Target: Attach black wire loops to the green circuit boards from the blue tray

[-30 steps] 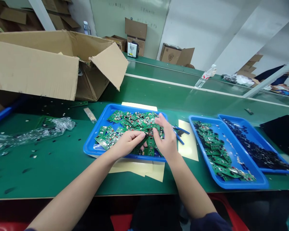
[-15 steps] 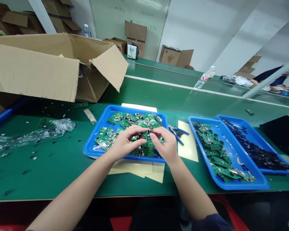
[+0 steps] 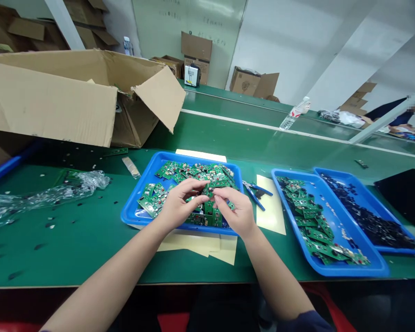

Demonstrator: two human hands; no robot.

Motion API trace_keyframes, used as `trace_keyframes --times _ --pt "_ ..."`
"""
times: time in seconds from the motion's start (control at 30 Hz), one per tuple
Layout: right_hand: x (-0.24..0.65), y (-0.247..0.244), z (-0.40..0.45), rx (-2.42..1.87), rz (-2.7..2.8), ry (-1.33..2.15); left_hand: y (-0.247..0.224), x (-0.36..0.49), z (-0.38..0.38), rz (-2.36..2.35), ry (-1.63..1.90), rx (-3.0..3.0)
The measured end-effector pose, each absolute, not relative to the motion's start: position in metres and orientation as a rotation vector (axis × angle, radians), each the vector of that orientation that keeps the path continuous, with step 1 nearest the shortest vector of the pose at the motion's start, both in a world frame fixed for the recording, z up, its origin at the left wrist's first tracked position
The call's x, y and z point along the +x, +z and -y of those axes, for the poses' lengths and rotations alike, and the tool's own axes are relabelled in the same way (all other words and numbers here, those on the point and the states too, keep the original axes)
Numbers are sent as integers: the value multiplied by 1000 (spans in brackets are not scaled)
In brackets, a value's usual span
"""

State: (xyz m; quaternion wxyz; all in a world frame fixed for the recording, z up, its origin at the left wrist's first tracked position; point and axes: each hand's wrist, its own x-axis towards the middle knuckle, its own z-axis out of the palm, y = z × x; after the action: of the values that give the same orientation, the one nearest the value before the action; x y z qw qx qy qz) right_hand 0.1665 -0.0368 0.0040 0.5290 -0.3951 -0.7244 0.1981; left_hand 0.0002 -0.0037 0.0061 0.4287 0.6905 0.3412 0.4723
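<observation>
Over the near part of a blue tray (image 3: pixel 130 213) full of green circuit boards (image 3: pixel 153 197), my two hands meet. My left hand (image 3: pixel 184 202) grips a small green circuit board (image 3: pixel 208 188), seen nearly edge-on, between thumb and fingers. Thumb and fingertips of my right hand (image 3: pixel 234 207) are pinched together at the board's right side, on a small dark part whose shape is too small to make out. Blue-handled pliers (image 3: pixel 257 193) lie to the right of the tray, partly on a yellow sheet (image 3: pixel 271 216).
Two more blue trays stand at the right, one with circuit boards (image 3: pixel 311 213), one with black parts (image 3: pixel 370 214). A large open carton (image 3: pixel 51 99) and crumpled plastic wrap (image 3: pixel 86 183) are at the left. A bottle (image 3: pixel 294 113) stands behind. A person's arm shows far right.
The fingers of my right hand have shifted slightly down and are pinched closer together beside the board. The board's upper edge now shows more between my hands. The view has shifted slightly.
</observation>
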Motion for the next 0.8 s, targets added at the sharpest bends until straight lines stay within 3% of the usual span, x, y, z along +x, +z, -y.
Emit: trace_keyframes --times 0.2,0.43,0.8 --pt "166 -2 36 -1114 1791 814 3 -6 1 -723 1429 1753" --pt "163 -4 32 -1118 1572 773 7 -6 3 -691 1336 1855" --pt "169 -11 13 -1331 1113 1228 7 -11 -1 -597 1490 1492"
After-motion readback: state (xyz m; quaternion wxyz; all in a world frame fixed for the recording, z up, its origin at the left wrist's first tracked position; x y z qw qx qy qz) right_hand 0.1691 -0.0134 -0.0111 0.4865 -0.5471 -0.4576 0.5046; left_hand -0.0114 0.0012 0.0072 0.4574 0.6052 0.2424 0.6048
